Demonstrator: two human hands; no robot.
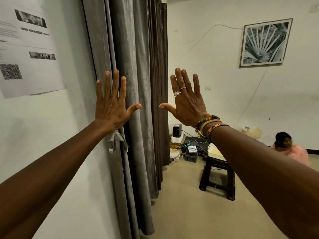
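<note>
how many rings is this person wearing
2, both on the right hand: an ornate ring low on the finger next to the thumb, a plain band on the finger beside it. The left hand shows none; palm sides hidden.

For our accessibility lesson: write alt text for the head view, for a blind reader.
Both hands are held up, fingers spread, backs to the camera: the left hand before a grey curtain, the right hand wearing rings and beaded bracelets. Beyond are a dark stool and a framed palm-leaf picture on the wall.
</note>
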